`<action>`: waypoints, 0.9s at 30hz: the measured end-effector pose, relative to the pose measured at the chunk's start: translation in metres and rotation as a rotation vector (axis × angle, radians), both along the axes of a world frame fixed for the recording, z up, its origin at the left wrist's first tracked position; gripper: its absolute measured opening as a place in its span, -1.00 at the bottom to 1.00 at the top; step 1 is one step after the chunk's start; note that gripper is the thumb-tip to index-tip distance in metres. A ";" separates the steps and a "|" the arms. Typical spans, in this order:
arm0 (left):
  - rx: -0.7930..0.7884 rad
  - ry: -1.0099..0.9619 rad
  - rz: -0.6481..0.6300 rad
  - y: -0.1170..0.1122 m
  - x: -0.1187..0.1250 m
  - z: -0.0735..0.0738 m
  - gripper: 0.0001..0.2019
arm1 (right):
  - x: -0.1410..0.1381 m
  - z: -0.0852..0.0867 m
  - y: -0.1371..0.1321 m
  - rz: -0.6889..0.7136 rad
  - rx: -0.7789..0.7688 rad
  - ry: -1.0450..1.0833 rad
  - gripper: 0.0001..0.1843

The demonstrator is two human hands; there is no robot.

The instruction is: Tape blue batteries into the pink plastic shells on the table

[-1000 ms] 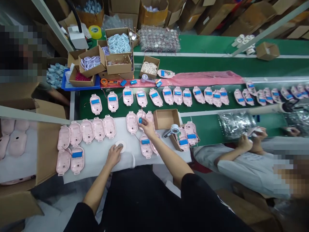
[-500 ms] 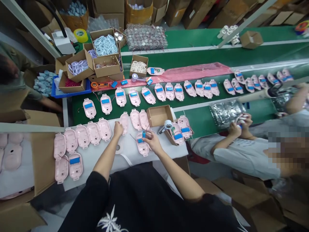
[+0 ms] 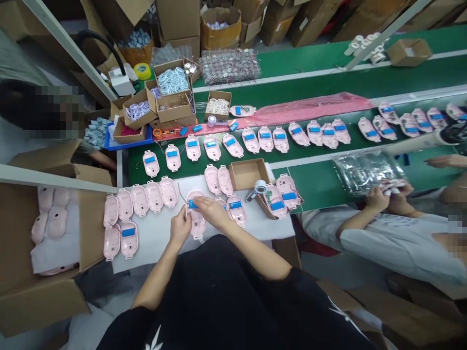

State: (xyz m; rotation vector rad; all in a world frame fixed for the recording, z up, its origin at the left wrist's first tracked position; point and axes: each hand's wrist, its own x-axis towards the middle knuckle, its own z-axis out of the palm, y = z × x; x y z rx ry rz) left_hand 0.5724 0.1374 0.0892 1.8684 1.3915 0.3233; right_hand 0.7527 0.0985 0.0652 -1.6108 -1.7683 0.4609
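A pink plastic shell lies on the white-covered bench in front of me. My left hand is closed on its left edge. Inside the shell's upper part sits a blue battery pack with a thin wire rising to the left. My right hand reaches over the shell with its fingers together on the battery. Just right of that hand is another pink shell holding a blue battery, and one more beside it is partly hidden by my hand.
Pink shells stand in a row at left. A cardboard box and a small handheld fan are to the right. Shells with batteries line the green conveyor. A co-worker's hands work at right.
My left hand has brought the pink shell towards me. My right hand has moved left with the battery and now has it inside that shell. The camera view has shifted slightly.
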 end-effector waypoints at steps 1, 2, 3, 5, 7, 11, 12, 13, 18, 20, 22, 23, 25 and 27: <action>-0.001 -0.006 0.007 -0.003 -0.001 0.001 -0.56 | -0.003 -0.004 -0.003 0.006 0.002 0.001 -0.63; -0.003 -0.011 0.011 -0.005 -0.002 0.001 -0.55 | -0.005 -0.008 -0.006 0.003 0.002 0.009 -0.63; -0.009 -0.020 0.011 -0.007 -0.004 0.001 -0.54 | -0.008 -0.013 -0.009 -0.008 0.001 0.021 -0.63; -0.028 -0.050 0.005 -0.009 -0.007 -0.004 -0.52 | -0.013 -0.024 -0.013 -0.042 -0.015 0.054 -0.63; -0.069 -0.075 0.003 -0.007 -0.010 -0.015 -0.52 | -0.016 -0.034 -0.011 -0.057 -0.073 0.075 -0.63; -0.144 -0.016 0.027 0.020 -0.001 -0.053 -0.57 | -0.013 -0.043 -0.001 0.008 -0.204 0.049 -0.57; -0.141 0.014 0.041 0.031 0.007 -0.064 -0.59 | -0.011 -0.043 -0.001 0.006 -0.199 0.048 -0.57; -0.128 0.044 0.058 0.045 0.016 -0.075 -0.60 | -0.007 -0.044 -0.003 -0.016 -0.186 0.055 -0.58; -0.097 0.138 0.058 0.105 0.071 -0.122 -0.58 | 0.009 -0.057 -0.062 -0.140 -0.333 0.106 -0.65; -0.097 0.159 0.011 0.112 0.078 -0.133 -0.55 | 0.014 -0.068 -0.099 -0.093 -0.501 0.091 -0.68; -0.072 0.183 -0.034 0.105 0.065 -0.137 -0.48 | 0.017 -0.079 -0.134 -0.064 -0.667 0.081 -0.70; -0.052 0.193 -0.062 0.096 0.051 -0.137 -0.46 | 0.017 -0.084 -0.148 -0.057 -0.732 0.085 -0.70; -0.023 0.202 -0.154 0.070 0.012 -0.133 -0.49 | 0.015 -0.093 -0.166 -0.043 -0.811 0.105 -0.70; -0.016 0.206 -0.275 0.042 -0.030 -0.128 -0.55 | 0.010 -0.098 -0.170 -0.019 -0.843 0.131 -0.71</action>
